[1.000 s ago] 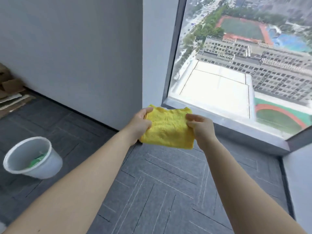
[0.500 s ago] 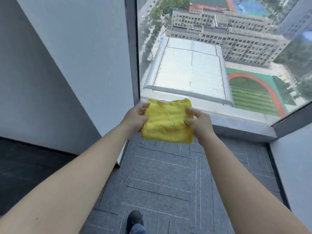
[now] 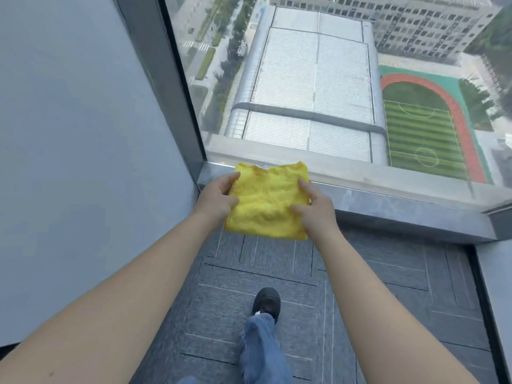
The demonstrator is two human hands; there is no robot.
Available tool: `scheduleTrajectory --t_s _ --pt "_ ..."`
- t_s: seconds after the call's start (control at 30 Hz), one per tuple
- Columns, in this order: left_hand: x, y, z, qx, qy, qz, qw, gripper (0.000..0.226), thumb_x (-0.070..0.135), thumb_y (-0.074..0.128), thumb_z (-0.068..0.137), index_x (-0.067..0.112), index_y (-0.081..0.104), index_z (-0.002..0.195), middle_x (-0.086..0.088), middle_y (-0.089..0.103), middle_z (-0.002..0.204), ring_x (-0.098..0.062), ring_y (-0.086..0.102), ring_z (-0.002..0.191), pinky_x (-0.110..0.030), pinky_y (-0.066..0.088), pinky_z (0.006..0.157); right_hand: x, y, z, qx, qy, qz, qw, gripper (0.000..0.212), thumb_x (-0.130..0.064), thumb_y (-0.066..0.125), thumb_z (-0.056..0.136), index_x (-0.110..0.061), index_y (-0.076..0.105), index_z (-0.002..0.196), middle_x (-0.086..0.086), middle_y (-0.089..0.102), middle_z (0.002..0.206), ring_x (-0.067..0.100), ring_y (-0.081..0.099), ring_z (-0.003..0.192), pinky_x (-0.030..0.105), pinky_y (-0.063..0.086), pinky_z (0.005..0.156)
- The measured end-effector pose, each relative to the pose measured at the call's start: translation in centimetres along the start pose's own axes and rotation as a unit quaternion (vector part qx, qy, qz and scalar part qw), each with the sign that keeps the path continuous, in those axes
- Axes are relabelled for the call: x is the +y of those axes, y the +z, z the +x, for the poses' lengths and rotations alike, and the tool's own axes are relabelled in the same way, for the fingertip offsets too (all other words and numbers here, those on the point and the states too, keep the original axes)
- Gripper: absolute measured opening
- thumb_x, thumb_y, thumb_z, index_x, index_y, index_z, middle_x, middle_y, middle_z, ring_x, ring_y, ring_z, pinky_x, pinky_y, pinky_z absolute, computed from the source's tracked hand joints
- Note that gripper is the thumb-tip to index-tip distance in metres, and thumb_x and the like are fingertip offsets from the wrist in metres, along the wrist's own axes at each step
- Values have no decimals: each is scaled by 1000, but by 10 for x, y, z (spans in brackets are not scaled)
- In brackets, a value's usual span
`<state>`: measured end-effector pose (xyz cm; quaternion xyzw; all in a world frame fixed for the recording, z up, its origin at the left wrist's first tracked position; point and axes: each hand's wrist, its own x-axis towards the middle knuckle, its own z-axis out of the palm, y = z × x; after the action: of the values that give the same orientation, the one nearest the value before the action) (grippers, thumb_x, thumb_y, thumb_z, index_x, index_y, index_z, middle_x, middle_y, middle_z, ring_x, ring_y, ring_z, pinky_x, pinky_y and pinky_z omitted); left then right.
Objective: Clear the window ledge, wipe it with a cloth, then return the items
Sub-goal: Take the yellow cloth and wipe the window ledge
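Note:
A folded yellow cloth [image 3: 266, 202] is held flat in front of me, over the left end of the grey window ledge [image 3: 401, 206]. My left hand [image 3: 217, 198] grips its left edge, and my right hand [image 3: 314, 209] grips its right edge with the thumb on top. A small white tag shows at the cloth's far edge. The ledge runs low along the bottom of a big window [image 3: 318, 79] and carries no items in the part I see.
A grey wall [image 3: 83, 134] closes the left side and meets the dark window frame [image 3: 177, 87]. Another wall [image 3: 496, 286] stands at the right. Grey carpet tiles [image 3: 388, 300] cover the floor; my leg in jeans and a dark shoe [image 3: 266, 302] is forward.
I have walked closer to the window and looked down; the ledge now lies right under the cloth. Both hands still hold the cloth. The white bucket has left the view.

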<state>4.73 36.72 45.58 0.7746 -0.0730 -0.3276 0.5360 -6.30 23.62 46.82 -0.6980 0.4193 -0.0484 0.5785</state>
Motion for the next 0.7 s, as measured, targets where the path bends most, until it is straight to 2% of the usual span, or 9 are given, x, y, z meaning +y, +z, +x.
scheduleTrajectory --t_s 0.1,0.2,0.27,0.33,0.43,0.5,0.63,0.7 --pt "-25 20 69 0 -2 18 1000 62 -16 41 80 15 41 134 -12 45 141 -22 48 120 -32 46 88 23 12 66 -12 -6 -26 1000 64 9 51 85 -13 35 142 3 26 156 18 28 142 29 25 116" --pt "-63 36 135 7 -2 37 999 65 -17 40 78 16 41 134 -11 44 142 -27 45 127 -35 43 95 58 33 129 -15 -14 -51 999 65 7 50 86 -15 33 143 -1 22 157 14 25 143 17 21 109" --pt "-96 41 179 5 4 40 999 67 -18 39 77 17 42 134 -10 44 142 -24 47 126 -33 43 93 87 52 171 -12 -19 -64 998 65 7 50 86 -16 33 144 -3 22 157 12 24 143 12 20 105" --pt "-133 43 225 6 13 41 999 68 -18 39 76 18 42 134 -9 44 143 -18 49 116 -31 44 88 118 75 212 -1 -31 -74 997 65 9 49 85 -15 33 144 -3 23 157 13 25 143 13 19 107" --pt "-190 50 294 16 32 51 998 68 -18 39 76 18 42 134 -7 46 140 -13 47 114 -21 43 78 170 108 277 14 -56 -103 993 65 8 50 85 -15 32 144 -2 23 157 13 26 142 9 18 104" --pt "-225 57 333 23 42 58 997 68 -17 40 76 19 42 134 -6 47 139 -12 45 116 -21 42 83 202 127 318 19 -71 -124 990 65 8 50 85 -13 32 144 -2 22 157 13 26 143 3 16 95" --pt "-276 68 398 24 61 92 994 67 -14 40 78 21 41 134 -5 45 142 -25 47 126 -29 41 92 250 157 383 27 -88 -159 983 66 7 49 85 -11 29 145 1 20 158 14 22 144 11 14 106" --pt "-290 72 421 23 74 118 990 66 -12 40 79 22 39 135 -5 45 142 -28 46 126 -29 41 91 264 166 406 31 -95 -180 979 66 6 49 86 -11 27 145 2 18 158 15 20 145 11 12 105"
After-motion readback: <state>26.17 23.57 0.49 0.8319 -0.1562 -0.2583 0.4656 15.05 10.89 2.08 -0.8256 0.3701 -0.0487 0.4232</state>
